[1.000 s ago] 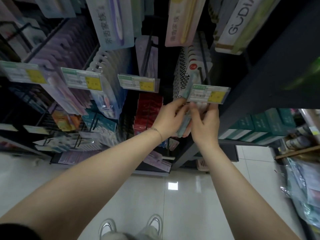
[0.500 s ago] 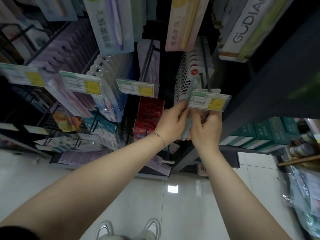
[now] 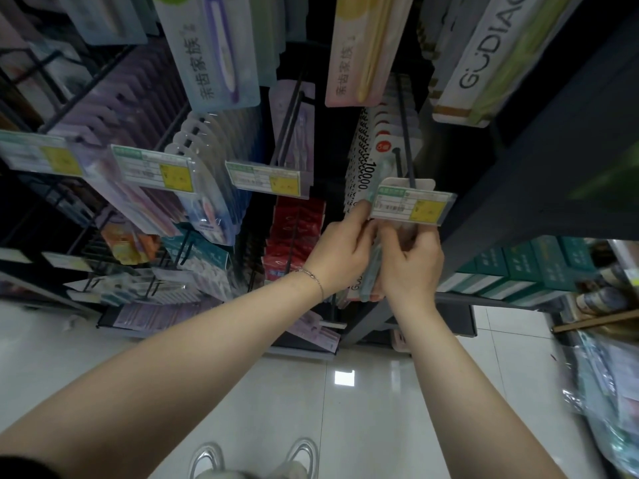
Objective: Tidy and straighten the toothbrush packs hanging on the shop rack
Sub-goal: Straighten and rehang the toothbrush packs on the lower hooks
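Both hands hold the front toothbrush pack (image 3: 372,271) on the right-hand peg (image 3: 404,133) of the rack, just under its price label (image 3: 411,206). My left hand (image 3: 340,252) pinches the pack's left edge, the index finger pointing up along it. From the right, my right hand (image 3: 411,264) closes around the pack's lower part. Behind it hangs a row of white "10000" toothbrush packs (image 3: 363,160). Most of the held pack is hidden by my fingers.
Other pegs to the left carry purple packs (image 3: 114,108), clear blister packs (image 3: 214,167) and red packs (image 3: 294,233), each with a yellow price label. Large packs (image 3: 211,53) hang overhead. Teal boxes (image 3: 518,271) fill a shelf at right. White tiled floor (image 3: 311,392) lies below.
Both hands have slid slightly down the front pack, and the view has tilted so the rack sits a little lower in the frame.
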